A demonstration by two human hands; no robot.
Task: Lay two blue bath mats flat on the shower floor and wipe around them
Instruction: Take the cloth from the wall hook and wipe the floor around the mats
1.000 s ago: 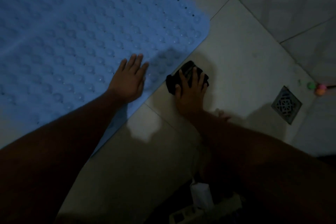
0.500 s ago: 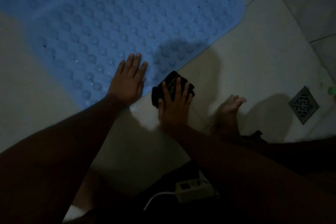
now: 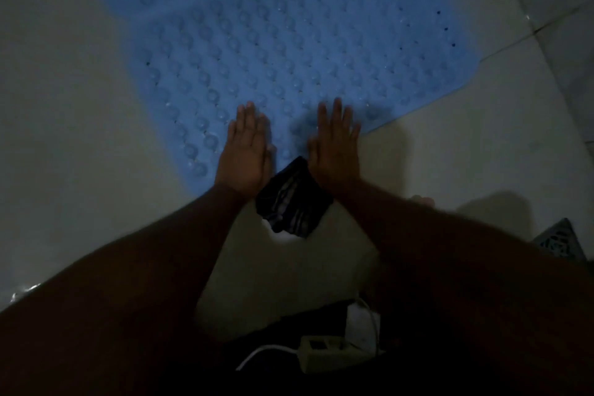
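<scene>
- On tiled floor (image 3: pixel 80 106), head view: blue bath mat (image 3: pixel 289 42) lying flat, near corner toward the arms.
- Left hand (image 3: pixel 246 151) and right hand (image 3: pixel 334 145) pressed flat on mat's near edge, fingers spread, grasping nothing.
- Dark cloth (image 3: pixel 294 199) released on floor between wrists.
- Drain grate (image 3: pixel 559 239) at right edge.

No text, label, brand, number or sign can be read on anything in view.
</scene>
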